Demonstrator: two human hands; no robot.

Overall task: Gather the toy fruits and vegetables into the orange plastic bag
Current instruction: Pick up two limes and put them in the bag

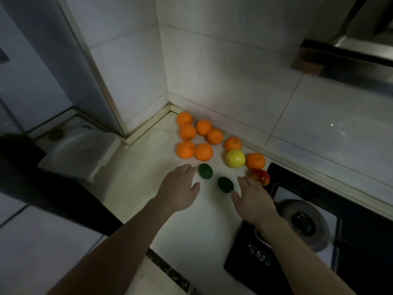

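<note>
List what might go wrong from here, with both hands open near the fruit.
The near green fruit lies loose between the open left hand and right hand; a nudge may roll it.
The red apple sits by the edge of the stove and could roll onto it.
No bag is in view.

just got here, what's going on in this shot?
A person has both bare hands stretched out over a kitchen counter toward toy fruit. The left hand is open beside one dark green fruit; the right hand is open beside a second green fruit and a red apple. Neither holds anything. Eight oranges and a yellow apple sit behind, in the corner. No orange bag is in view, so nothing looks gathered yet.
</note>
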